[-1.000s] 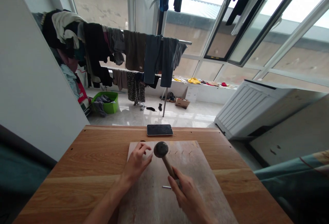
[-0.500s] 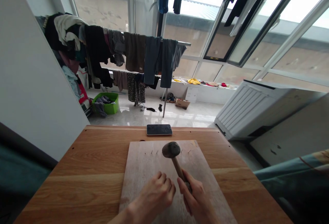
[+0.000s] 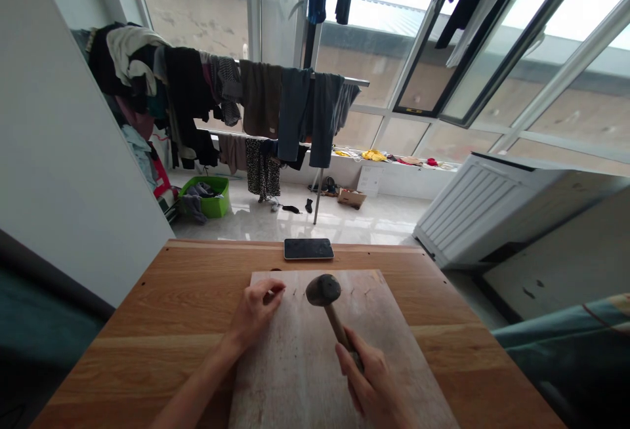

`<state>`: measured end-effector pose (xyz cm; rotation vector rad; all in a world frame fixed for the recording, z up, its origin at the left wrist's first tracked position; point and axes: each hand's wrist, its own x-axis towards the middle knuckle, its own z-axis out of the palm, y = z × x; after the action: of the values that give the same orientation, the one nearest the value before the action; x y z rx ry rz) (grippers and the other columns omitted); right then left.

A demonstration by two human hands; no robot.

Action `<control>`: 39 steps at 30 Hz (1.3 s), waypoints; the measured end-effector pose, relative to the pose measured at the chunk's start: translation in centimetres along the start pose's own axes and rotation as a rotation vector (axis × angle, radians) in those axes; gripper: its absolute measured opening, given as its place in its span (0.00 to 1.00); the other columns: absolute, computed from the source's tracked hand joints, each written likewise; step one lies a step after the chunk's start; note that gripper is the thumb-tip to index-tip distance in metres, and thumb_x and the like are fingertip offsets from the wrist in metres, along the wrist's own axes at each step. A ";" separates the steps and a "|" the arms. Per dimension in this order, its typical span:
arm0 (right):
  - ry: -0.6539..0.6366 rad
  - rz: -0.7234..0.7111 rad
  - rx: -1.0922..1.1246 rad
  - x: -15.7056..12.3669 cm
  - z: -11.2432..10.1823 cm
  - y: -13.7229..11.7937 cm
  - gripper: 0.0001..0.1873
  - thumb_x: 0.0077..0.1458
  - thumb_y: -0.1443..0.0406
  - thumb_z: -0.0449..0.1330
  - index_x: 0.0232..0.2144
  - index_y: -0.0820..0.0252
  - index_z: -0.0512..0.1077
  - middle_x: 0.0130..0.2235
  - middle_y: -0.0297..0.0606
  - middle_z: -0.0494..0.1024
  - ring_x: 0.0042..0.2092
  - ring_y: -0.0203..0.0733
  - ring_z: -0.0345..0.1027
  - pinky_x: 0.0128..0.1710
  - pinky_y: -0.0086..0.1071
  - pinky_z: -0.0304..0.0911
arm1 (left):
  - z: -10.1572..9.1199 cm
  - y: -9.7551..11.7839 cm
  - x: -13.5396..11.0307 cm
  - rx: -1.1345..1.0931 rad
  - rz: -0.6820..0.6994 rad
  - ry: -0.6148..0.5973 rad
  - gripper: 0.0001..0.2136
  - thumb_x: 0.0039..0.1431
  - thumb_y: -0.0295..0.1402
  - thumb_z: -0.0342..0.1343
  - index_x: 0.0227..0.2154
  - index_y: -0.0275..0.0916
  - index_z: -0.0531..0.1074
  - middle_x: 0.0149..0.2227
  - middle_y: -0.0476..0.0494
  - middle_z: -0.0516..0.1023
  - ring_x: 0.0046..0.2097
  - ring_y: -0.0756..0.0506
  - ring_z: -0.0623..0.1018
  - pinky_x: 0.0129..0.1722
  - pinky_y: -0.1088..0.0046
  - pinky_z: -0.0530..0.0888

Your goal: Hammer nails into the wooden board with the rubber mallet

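A mallet (image 3: 335,321) is held over the wooden board (image 3: 290,376), with the grip of the right hand (image 3: 367,370) wrapped around its handle. Thin nails (image 3: 367,292) are stuck near the board's far edge. The left hand (image 3: 253,307) is placed near the board's far left corner; whether one is pinched in its bunched grip cannot be told. A phone (image 3: 308,249) is laid by the surface's (image 3: 147,337) far edge. On the floor (image 3: 266,227), gray clothes (image 3: 201,190) are piled in a green tub (image 3: 217,206), partly over its rim, and a cardboard box (image 3: 351,200) is seen.

Clothes (image 3: 260,100) hang over a rail (image 3: 359,82), with a green basket (image 3: 216,207) on the floor (image 3: 256,224) nearby.
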<state>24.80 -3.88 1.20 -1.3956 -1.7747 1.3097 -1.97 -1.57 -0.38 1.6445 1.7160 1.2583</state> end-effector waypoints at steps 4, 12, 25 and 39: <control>-0.031 -0.011 -0.005 0.3 0.4 -0.4 0.34 0.64 0.42 0.49 0.54 0.61 0.72 0.22 0.27 0.65 0.15 0.30 0.55 0.11 0.23 0.49 | 0.2 -0.3 -0.2 0.023 0.068 -0.003 0.08 0.62 0.31 0.55 0.38 0.42 0.80 0.39 0.46 0.83 0.40 0.45 0.82 0.43 0.70 0.78; -0.070 -0.062 -0.057 1.1 1.3 -1.7 0.31 0.65 0.44 0.49 0.53 0.61 0.72 0.24 0.29 0.67 0.16 0.31 0.57 0.13 0.23 0.52 | 0.3 -0.6 -0.3 0.026 0.111 0.004 0.07 0.63 0.32 0.56 0.39 0.42 0.79 0.39 0.45 0.82 0.40 0.45 0.81 0.44 0.68 0.78; -0.117 -0.223 -0.221 2.0 2.5 -3.7 0.22 0.68 0.52 0.50 0.51 0.59 0.75 0.35 0.40 0.81 0.37 0.45 0.74 0.42 0.34 0.67 | 0.2 -0.1 -0.2 -0.060 0.052 -0.019 0.12 0.61 0.28 0.55 0.46 0.41 0.76 0.42 0.45 0.82 0.42 0.45 0.81 0.44 0.70 0.78; 0.296 0.282 0.861 -3.6 0.5 1.5 0.35 0.49 0.37 0.64 0.47 0.55 0.69 0.23 0.21 0.66 0.13 0.28 0.58 0.12 0.23 0.55 | 0.3 -0.7 -0.4 0.060 0.099 0.014 0.14 0.60 0.35 0.58 0.49 0.42 0.73 0.39 0.47 0.82 0.40 0.45 0.82 0.45 0.67 0.80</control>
<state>26.22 -7.38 0.22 -1.2405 -0.6721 1.6243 -2.01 -1.80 -1.22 1.7787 1.7146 1.2768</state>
